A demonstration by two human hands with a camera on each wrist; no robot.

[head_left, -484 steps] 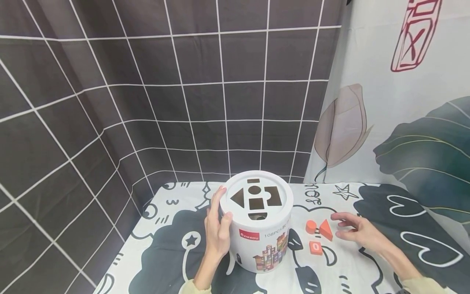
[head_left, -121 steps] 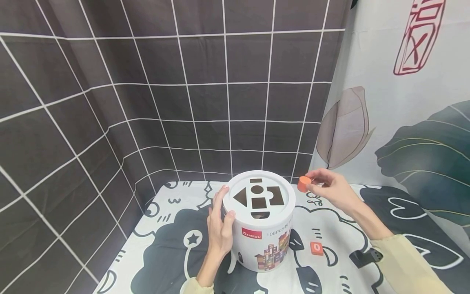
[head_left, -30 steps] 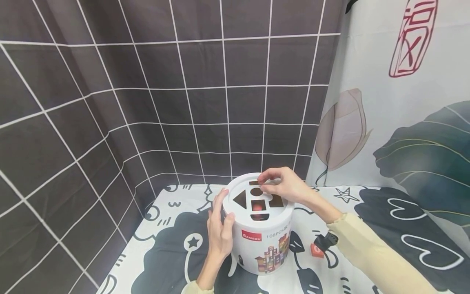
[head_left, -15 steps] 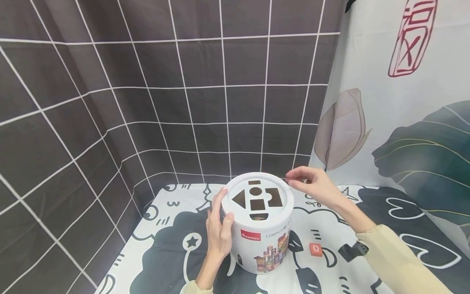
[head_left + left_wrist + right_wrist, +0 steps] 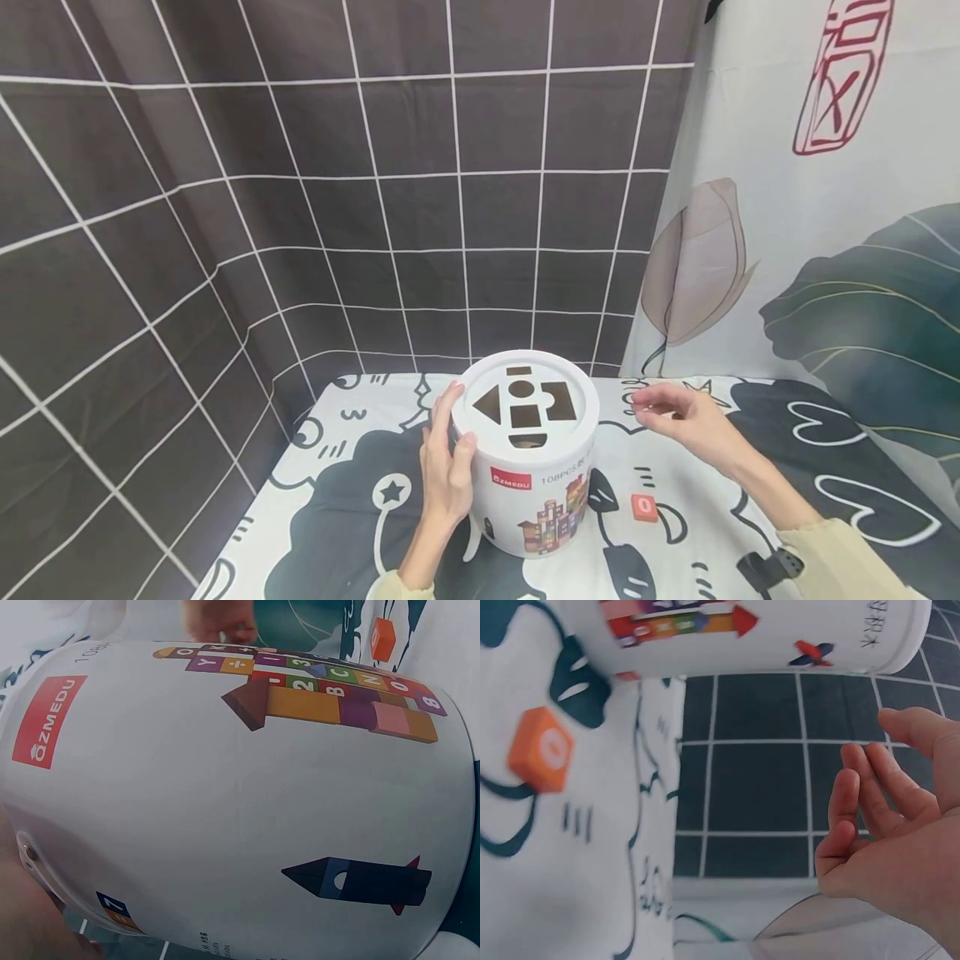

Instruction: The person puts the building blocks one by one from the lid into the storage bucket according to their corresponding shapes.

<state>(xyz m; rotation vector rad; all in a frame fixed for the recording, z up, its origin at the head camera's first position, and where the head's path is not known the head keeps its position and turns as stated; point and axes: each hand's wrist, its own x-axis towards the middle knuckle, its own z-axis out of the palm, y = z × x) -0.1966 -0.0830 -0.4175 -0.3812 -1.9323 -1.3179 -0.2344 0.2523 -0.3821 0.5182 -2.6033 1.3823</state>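
Observation:
A white bucket (image 5: 517, 504) with a shape-sorter lid (image 5: 480, 429) stands on the patterned cloth in the head view. My left hand (image 5: 447, 471) rests against its left side, thumb at the front of the rim and fingers stretched along the edge. To the right of the bucket my right hand (image 5: 693, 421) hovers over the cloth, fingers loosely bent and holding nothing; the right wrist view shows this hand (image 5: 900, 817) bare. On the cloth below it lies a square orange block (image 5: 644, 507) marked with a 0, seen also as an orange block (image 5: 383, 640) in the left wrist view.
The lid has several cut-outs, among them a triangle hole (image 5: 489, 406), a round hole (image 5: 521, 389) and a square hole (image 5: 524, 416). A dark grid curtain (image 5: 405, 208) hangs behind the cloth-covered table (image 5: 352, 417), and a pale leaf-print curtain (image 5: 750, 333) at the right.
The orange triangle and cylinder have gone from the cloth; the right hand pinched the cylinder 4 s ago. Since then that hand, now bare, passed over the lid and drew back right. Left hand stayed.

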